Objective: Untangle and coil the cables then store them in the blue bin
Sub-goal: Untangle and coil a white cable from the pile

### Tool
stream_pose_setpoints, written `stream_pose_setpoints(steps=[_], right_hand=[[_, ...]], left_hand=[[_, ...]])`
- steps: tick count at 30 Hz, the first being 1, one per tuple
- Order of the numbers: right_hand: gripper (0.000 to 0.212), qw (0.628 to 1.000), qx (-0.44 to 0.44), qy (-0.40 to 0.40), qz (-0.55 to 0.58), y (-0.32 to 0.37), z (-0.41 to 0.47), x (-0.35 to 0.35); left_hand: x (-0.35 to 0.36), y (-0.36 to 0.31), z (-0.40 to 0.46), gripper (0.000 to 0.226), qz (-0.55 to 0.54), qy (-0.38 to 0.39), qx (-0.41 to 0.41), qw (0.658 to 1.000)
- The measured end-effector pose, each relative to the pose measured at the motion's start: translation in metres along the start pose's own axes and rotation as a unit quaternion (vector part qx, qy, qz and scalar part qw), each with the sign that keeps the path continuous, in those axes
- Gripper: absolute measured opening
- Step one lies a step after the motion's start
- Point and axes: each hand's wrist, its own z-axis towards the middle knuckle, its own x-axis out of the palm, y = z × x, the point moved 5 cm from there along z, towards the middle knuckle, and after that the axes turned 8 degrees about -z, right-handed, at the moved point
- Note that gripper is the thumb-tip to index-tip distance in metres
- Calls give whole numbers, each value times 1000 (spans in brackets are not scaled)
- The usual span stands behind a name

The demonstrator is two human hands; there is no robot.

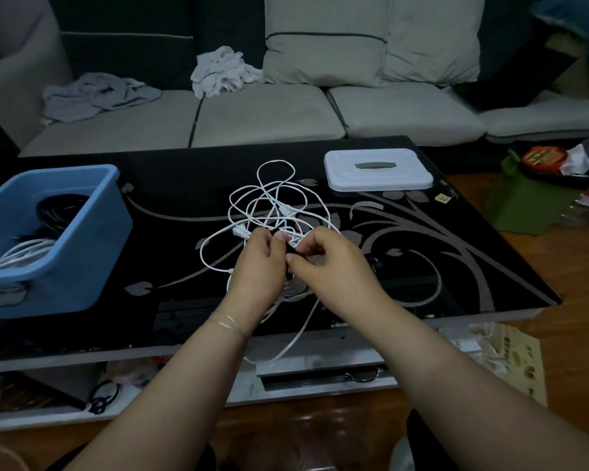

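Observation:
A tangle of thin white cables (272,202) lies in loose loops at the middle of the black glass table (456,266). My left hand (257,263) and my right hand (323,263) meet at its near side, each pinching strands of the tangle between thumb and fingers. One white strand hangs over the table's front edge below my hands. The blue bin (92,239) stands at the table's left edge and holds a coiled black cable (57,209) and a coiled white cable (21,254).
A white bin lid (378,169) lies at the table's far right. A sofa with cushions and crumpled cloths runs behind the table. A green box with packets and jars sits on the floor at right. Black hair ties lie on the lower shelf at left.

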Motion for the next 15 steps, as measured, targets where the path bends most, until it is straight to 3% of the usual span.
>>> stream_pose_setpoints(steps=[5, 8, 11, 13, 15], right_hand=[[18, 988, -95, -53, -114, 17, -9, -7], [24, 986, -87, -59, -127, 18, -9, -7], [29, 996, 28, -40, 80, 7, -3, -3], [23, 964, 127, 7, 232, -2, 1, 5], [12, 940, 183, 66, 279, -3, -1, 11]], left_hand=[[1, -1, -2, 24, -12, 20, -1, 1000], [1, -3, -4, 24, -9, 24, 11, 1000], [1, -8, -7, 24, 44, 26, 47, 998], [1, -13, -10, 23, 94, 20, 76, 992], [-1, -17, -12, 22, 127, 14, 106, 986]])
